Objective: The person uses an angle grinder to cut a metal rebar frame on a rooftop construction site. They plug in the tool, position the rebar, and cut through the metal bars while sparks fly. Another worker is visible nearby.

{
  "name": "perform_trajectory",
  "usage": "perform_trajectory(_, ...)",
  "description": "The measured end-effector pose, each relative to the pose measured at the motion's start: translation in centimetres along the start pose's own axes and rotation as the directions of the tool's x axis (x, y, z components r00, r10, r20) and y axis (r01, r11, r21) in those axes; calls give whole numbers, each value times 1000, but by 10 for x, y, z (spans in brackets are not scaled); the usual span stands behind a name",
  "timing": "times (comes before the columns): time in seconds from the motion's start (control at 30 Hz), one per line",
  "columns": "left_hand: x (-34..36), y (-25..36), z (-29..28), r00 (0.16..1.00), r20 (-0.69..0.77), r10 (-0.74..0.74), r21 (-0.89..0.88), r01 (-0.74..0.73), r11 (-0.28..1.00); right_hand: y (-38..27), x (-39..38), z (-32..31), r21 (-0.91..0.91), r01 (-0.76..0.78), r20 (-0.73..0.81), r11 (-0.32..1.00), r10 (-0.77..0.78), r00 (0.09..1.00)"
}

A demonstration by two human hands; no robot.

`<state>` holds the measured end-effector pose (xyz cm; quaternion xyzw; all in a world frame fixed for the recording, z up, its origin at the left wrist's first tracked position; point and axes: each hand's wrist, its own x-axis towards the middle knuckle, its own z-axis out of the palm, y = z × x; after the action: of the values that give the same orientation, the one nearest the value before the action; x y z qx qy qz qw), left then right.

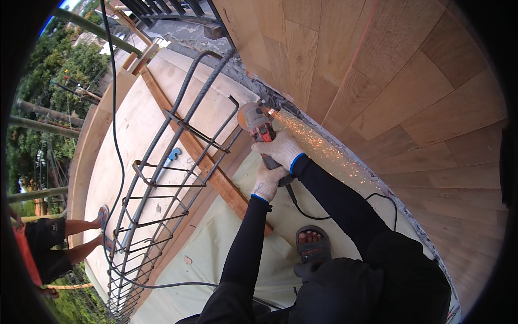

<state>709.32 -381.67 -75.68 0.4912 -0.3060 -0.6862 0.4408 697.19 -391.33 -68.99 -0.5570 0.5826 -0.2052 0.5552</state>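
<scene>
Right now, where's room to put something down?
Two patches look mostly bare: the pale sheet between the metal cage and the left sleeve, and the pale boards between the cable and the curved rim. It's crowded at the grinder: left hand and right hand hold it, and sparks spray along the rough edge.

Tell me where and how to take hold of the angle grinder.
The angle grinder is probably best held two-handed around its long body, coming from the cord end, as the left hand and right hand have it: that end points toward the picture's lower edge, while sparks fly from the far end.
</scene>
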Motion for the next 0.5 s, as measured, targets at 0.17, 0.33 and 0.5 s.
perform_trajectory(0.17, -2, 2, 4, 1000, 6, -2, 12, 2, 1000, 4, 1, -1, -21, -14, 0, 1000, 14, 1000)
perform_trajectory(0.33, -1, -1, 3, 1000, -5, 25, 24, -25, 999, 1, -4, -1, -17, -7, -17, 1000, 7, 1000)
perform_trajectory(0.5, -2, 3, 5, 1000, 4, 14, 10, -14, 1000, -1, -3, -2, -7, -3, -8, 1000, 2, 1000)
